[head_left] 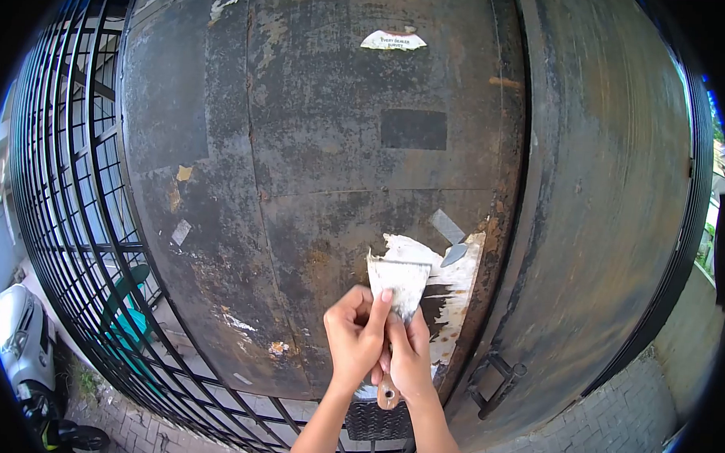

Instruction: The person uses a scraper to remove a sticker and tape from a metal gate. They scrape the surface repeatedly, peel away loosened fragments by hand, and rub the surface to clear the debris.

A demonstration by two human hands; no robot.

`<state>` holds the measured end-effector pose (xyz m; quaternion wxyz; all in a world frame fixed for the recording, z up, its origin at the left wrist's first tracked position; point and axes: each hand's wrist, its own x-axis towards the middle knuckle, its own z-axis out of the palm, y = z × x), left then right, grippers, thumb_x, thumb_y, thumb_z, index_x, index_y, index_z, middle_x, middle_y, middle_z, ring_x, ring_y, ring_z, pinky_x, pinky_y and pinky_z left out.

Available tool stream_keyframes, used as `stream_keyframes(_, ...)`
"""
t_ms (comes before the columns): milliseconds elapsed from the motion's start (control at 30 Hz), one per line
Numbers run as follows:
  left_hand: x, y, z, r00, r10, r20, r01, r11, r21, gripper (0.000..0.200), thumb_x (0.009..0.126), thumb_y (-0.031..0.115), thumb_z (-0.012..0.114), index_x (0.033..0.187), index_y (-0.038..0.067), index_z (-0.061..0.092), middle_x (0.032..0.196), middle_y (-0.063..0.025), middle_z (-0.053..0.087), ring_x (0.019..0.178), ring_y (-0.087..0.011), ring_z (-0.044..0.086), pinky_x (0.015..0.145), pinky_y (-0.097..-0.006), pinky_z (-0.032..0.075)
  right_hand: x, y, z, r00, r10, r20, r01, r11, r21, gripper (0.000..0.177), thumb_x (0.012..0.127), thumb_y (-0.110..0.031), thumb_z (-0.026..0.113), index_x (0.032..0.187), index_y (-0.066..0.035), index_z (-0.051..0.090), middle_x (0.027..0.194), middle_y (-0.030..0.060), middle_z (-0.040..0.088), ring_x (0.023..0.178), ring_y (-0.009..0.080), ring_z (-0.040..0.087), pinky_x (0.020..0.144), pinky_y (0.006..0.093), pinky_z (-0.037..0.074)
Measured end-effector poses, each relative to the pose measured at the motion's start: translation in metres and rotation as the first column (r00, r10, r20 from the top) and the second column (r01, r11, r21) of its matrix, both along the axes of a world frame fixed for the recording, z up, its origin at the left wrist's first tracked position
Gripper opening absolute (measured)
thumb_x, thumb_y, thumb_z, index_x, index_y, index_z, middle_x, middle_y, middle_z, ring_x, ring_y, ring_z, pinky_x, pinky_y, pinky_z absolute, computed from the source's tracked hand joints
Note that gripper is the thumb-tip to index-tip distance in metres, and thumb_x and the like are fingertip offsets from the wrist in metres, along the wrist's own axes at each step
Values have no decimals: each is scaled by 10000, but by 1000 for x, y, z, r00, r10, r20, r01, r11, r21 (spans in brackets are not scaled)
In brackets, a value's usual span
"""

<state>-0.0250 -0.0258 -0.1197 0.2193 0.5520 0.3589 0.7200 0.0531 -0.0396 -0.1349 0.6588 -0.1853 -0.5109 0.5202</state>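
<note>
Okay, both hands on the scraper [399, 280]. Blade's flat vs. the gate [317, 145], low-centre, its top edge meeting the torn white paper [460, 290] stuck by the gate's rt seam. Up front, left hand [357, 330] is closed round the tool's neck with the index finger laid up the blade's back, prob. to press the edge hard to the metal. Just below & touching it, right hand [412, 358] is clamped on the handle. Two-fisted grip looks like it's for push + control, the blade being wide. Wooden butt of the handle pokes out under the fists.

Blade's smeared whitish, same tone as the paper, so where one ends & the other starts is hard to tell. Paper's ragged, with dark rusty metal showing thru mid-way. A grey strip [446, 226] sits just above it.

Up top there's a small torn label [393, 41], print too small to read. Dark patch [414, 129] below it, approx. rectangular. Latch [497, 379] low rt, beside the seam.

Grille [69, 176] to the lt, & thru it a scooter [15, 342] & a green chair [132, 318], both partly barred off. Forearms are cut by the frame bottom, and fingers hide the palms & most of the handle. Lens bends everything, corners black.
</note>
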Motion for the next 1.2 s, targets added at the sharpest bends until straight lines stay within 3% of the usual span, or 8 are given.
stream_keyframes(167,1,-2,12,1000,0,-22,0,1000,3,344,854,159,641,601,6,465,465,5,480,447,-9,367,391,-211,288,4,3,9,999,37,-2,-37,999,-12,266,961,-90,371,1210,1,377,709,26,518,375,28,393,313,202,348)
stream_keyframes(200,5,-2,20,1000,-17,8,17,1000,7,348,861,136,636,592,40,437,499,51,441,465,3,322,397,-203,217,4,3,12,999,50,-8,-50,998,-24,266,960,-89,371,1210,2,377,710,27,518,376,28,392,314,201,346)
stream_keyframes(333,5,1,-6,998,-26,53,26,1000,15,333,864,134,633,600,46,450,504,57,448,461,7,313,394,-201,205,4,5,-11,998,-36,60,35,999,8,267,959,-87,367,1210,3,378,714,28,516,378,28,392,319,198,340)
stream_keyframes(500,5,-1,15,996,-68,59,70,997,-37,371,859,158,636,580,25,431,468,39,432,451,-5,321,387,-213,237,6,-3,12,999,30,14,-30,999,-24,262,958,-89,363,1203,3,379,719,37,521,372,36,401,294,212,360)
stream_keyframes(667,7,1,-5,999,-33,37,33,999,18,365,861,166,637,582,24,451,465,33,450,443,-5,341,386,-204,250,5,4,-11,996,-71,49,69,997,46,258,961,-92,364,1201,1,371,671,27,494,374,44,407,294,209,352)
stream_keyframes(800,4,2,8,998,-65,-1,65,998,-9,307,866,131,631,617,22,486,513,38,487,457,1,355,399,-195,243,8,-5,10,998,50,-34,-51,998,-36,252,959,-85,363,1195,0,386,726,33,517,381,34,399,314,193,345)
stream_keyframes(967,6,7,-9,1000,-27,2,27,1000,7,301,869,136,628,626,20,494,516,31,501,459,2,376,398,-191,265,6,12,-15,996,-74,45,70,995,71,307,957,-84,360,1251,3,356,754,39,535,382,27,394,322,195,347)
stream_keyframes(1200,11,3,9,1000,-18,18,18,1000,6,306,867,158,631,632,7,506,486,21,491,449,-3,373,391,-202,273,11,10,0,998,-21,64,19,999,28,264,959,-87,359,1207,2,373,692,30,508,376,41,406,310,202,347)
